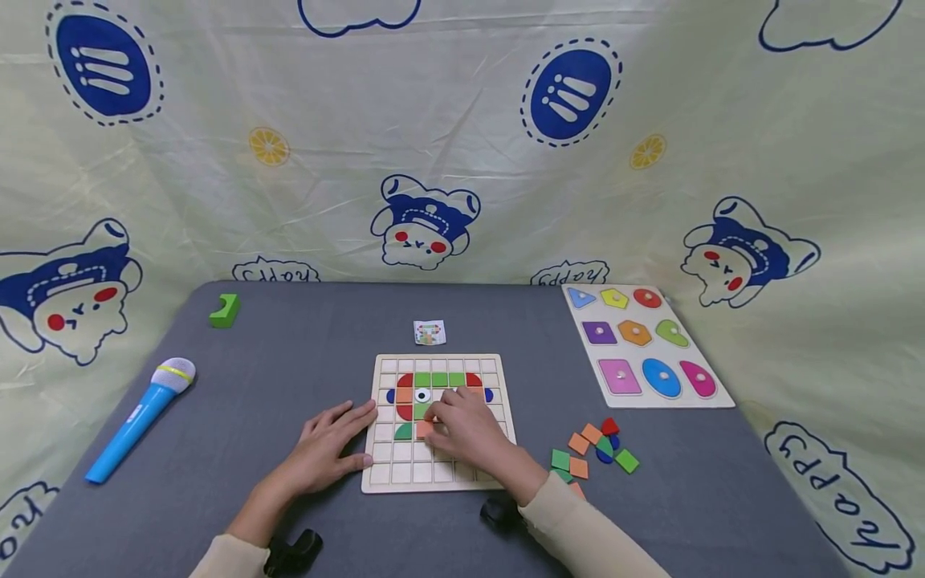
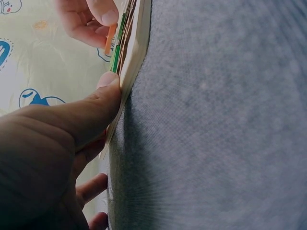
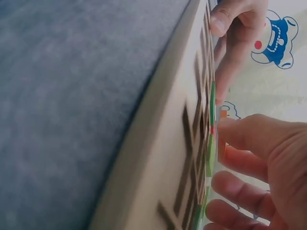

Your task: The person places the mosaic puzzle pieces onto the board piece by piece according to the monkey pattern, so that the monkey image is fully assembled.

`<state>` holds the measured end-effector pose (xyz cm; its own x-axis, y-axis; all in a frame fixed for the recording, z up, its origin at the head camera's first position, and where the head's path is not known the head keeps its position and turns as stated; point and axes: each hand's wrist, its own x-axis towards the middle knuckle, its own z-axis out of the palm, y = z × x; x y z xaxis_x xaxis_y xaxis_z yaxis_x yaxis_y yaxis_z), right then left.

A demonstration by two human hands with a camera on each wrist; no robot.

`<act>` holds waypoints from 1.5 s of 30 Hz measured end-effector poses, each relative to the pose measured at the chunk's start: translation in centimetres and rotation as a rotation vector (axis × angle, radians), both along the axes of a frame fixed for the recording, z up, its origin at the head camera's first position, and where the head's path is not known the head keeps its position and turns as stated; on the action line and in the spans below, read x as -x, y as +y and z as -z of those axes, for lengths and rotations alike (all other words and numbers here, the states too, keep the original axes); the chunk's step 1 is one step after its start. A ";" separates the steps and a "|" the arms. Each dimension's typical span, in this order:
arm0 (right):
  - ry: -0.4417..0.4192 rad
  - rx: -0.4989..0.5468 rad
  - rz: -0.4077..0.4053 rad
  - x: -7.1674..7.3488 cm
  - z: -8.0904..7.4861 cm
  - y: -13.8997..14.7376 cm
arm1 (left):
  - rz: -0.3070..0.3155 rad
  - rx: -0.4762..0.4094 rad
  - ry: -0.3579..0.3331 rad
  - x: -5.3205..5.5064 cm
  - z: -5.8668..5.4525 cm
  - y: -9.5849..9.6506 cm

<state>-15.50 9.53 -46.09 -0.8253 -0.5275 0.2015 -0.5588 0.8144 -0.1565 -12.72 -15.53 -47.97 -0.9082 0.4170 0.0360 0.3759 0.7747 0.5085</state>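
The orange square tile (image 1: 425, 429) is held low over the wooden grid board (image 1: 438, 478), near the middle of the board and just right of a green quarter-round piece (image 1: 403, 433). It is pinched between the thumb and fingertips of the right hand (image 1: 468, 429); in the right wrist view the orange square tile (image 3: 222, 136) is seen edge-on, lifted a little off the board surface, with the thumb pressed on one side and the other fingers curled beneath. The grid board lies flat on the grey table (image 1: 289, 361), near the front edge and roughly central. The board's left edge is steadied by the left hand (image 1: 328, 449), whose fingers are laid out straight and slightly spread, the fingertips resting on the frame; in the left wrist view the thumb (image 2: 91, 112) is pressed against the board's rim (image 2: 136, 52).

A partial picture of red, green, orange and blue pieces is already set in the far rows of the grid. A small pile of loose tiles (image 1: 594, 449) lies to the right of the board. A shape puzzle board with knobs (image 1: 645, 343) is placed at the far right. A small pattern card (image 1: 429, 331) lies just beyond the grid board. A blue toy microphone (image 1: 140, 417) lies at the left, and a green block (image 1: 225, 311) sits at the far left.
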 end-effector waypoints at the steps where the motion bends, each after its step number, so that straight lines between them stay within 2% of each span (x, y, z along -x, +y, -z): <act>1: -0.002 -0.006 0.002 0.0 0.1 -0.1 | 0.000 -0.002 -0.001 0.0 0.0 0.0; 11: 0.021 -0.073 0.023 0.3 0.4 -0.6 | -0.002 0.002 -0.011 0.0 -0.1 0.0; 26: 0.038 -0.071 0.021 0.2 0.5 -0.6 | -0.003 0.004 -0.006 -0.1 -0.3 0.0; 32: 0.008 -0.042 0.021 0.1 0.3 -0.2 | 0.004 0.003 0.000 -0.1 -0.2 0.0; 38: -0.002 0.029 0.046 -0.5 -0.5 1.7 | 0.012 -0.007 0.003 0.0 0.0 0.0; 45: 0.018 0.101 0.120 -1.8 -1.2 6.0 | 0.008 -0.015 -0.005 0.0 0.0 -0.1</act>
<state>-13.69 15.49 -44.89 -0.8768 -0.4021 0.2637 -0.4622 0.8560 -0.2315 -12.68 -15.60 -47.98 -0.9050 0.4237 0.0380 0.3795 0.7638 0.5220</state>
